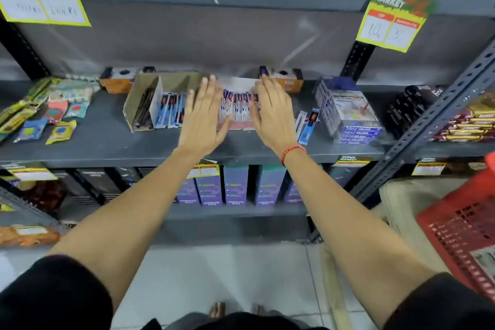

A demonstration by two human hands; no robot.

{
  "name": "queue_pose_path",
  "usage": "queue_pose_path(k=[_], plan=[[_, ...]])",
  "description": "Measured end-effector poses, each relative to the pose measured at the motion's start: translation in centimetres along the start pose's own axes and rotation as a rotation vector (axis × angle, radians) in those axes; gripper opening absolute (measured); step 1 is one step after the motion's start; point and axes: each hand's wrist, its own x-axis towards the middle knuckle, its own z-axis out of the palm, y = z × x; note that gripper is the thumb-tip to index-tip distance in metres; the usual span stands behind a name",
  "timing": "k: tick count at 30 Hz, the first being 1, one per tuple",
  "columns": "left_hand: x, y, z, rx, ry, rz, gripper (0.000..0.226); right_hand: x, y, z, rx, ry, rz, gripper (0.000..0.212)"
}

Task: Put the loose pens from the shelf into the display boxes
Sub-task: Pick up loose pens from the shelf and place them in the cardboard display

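Observation:
On the grey shelf [107, 139] stand two display boxes side by side. The brown cardboard box [142, 104] on the left holds dark pens and blue-packaged pens [168, 110]. The red and white box [238, 107] in the middle is filled with packaged pens. My left hand [202, 115] lies flat with fingers spread against the left side of that box. My right hand [270, 112] lies flat against its right side. Neither hand grips anything. Two loose packaged pens [308, 126] lie on the shelf just right of my right hand.
A wrapped stack of colour boxes [348, 112] stands to the right, orange boxes [117, 80] at the back, small packets [53, 115] at the left. A slanted metal upright [428, 120] crosses on the right. A red basket [466, 225] sits at lower right.

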Motion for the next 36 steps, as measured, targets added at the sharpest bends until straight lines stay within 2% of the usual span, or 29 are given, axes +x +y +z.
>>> queue_pose_path(k=[3,5,10,13,21,24,31,36], plan=[[-0.9,-0.5,2.2,0.014,-0.196,0.000,0.066,-1.4,1.9,1.4,-0.003,-0.183,0.094,0.043],[-2.0,-0.6,4.0,0.027,-0.315,0.016,0.068,-2.4,3.4,2.6,-0.023,-0.274,0.203,0.036],[-3.2,-0.7,6.6,0.006,-0.529,0.044,0.075,-2.2,6.0,4.0,-0.012,-0.459,0.654,0.032],[-3.9,-0.8,8.2,-0.011,-0.593,0.023,0.076,-2.0,7.4,5.0,0.019,-0.518,0.814,0.031],[-4.7,-1.3,10.1,-0.033,-0.582,-0.011,0.090,-0.9,8.7,6.6,0.046,-0.565,0.997,0.025],[-4.4,-1.3,10.2,-0.006,-0.573,-0.009,0.094,-0.5,9.1,6.7,0.059,-0.561,1.043,0.029],[-4.6,-1.5,10.8,0.020,-0.552,-0.003,0.094,-1.2,9.1,6.5,0.081,-0.479,1.105,0.026],[-4.6,-1.5,10.9,0.026,-0.534,0.007,0.095,-2.0,9.0,5.9,0.090,-0.412,1.078,0.023]])
